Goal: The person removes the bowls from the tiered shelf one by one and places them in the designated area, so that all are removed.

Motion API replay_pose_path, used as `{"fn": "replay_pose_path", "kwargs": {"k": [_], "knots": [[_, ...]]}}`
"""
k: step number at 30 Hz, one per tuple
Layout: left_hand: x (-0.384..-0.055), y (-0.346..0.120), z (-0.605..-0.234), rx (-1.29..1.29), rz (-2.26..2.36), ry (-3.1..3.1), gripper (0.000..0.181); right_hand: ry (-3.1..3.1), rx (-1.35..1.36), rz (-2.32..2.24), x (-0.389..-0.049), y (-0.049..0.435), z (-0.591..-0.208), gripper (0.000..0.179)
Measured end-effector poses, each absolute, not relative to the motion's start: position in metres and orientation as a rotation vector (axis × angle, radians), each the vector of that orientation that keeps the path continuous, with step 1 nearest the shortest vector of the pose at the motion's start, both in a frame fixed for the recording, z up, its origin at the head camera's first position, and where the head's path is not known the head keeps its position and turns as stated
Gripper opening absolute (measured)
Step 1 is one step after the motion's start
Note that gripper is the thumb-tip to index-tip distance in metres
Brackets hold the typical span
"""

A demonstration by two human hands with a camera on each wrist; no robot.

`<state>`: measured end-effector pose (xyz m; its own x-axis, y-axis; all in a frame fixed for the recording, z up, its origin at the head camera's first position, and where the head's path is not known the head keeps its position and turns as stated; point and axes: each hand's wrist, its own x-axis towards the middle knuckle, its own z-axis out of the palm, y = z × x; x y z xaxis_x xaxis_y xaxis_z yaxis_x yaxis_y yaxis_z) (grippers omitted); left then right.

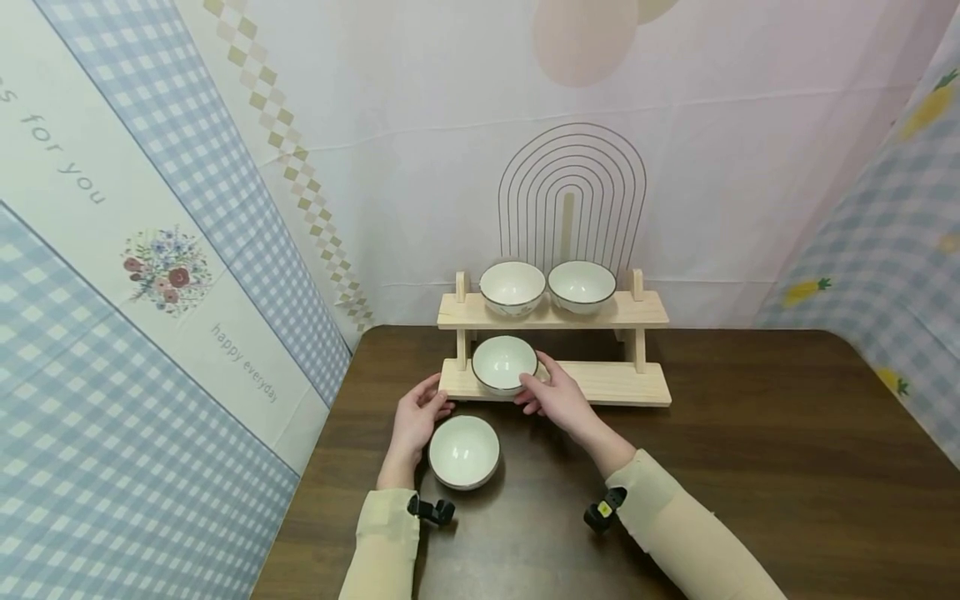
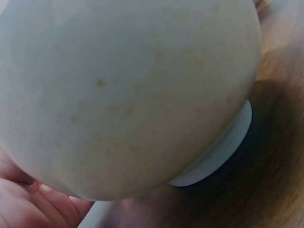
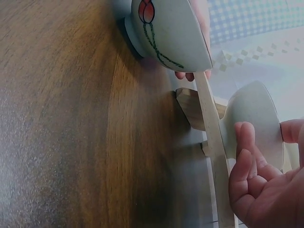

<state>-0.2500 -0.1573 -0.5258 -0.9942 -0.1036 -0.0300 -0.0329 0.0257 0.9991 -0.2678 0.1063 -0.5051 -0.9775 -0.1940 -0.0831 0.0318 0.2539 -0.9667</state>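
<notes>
My right hand [image 1: 558, 398] holds a white dark-rimmed bowl [image 1: 504, 363] at its right side, thumb at the rim and fingers against its outer wall. That bowl is on the left part of the lower board of a two-tier wooden rack [image 1: 607, 383]; the right wrist view shows its base at the board. At the rack's front left corner, my left hand [image 1: 415, 423] grips the lower board, with fingertips [image 3: 189, 76] showing below it. Beside the left hand, a second bowl [image 1: 464, 452] stands upright on the table, a red tulip on its outside [image 3: 166, 35]. It fills most of the left wrist view.
Two similar bowls, a left one [image 1: 513, 287] and a right one [image 1: 582, 286], stand side by side on the rack's upper board [image 1: 637, 310]. Behind the dark wooden table [image 1: 750, 433] hangs a pale patterned cloth [image 1: 435, 192]. Checked cloth [image 1: 202, 467] borders the left side.
</notes>
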Motion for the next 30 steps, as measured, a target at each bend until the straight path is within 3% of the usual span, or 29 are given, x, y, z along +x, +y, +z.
{"fn": "replay_pose_path", "kwargs": {"k": [15, 30], "knots": [[-0.247, -0.156, -0.522, 0.165, -2.151, -2.222, 0.042, 2.325, -0.149, -1.844, -0.266, 0.106, -0.504, 0.072], [-0.268, -0.156, -0.554, 0.214, -2.157, -2.181, 0.044, 2.308, -0.149, -1.861, -0.275, 0.112, -0.507, 0.073]]}}
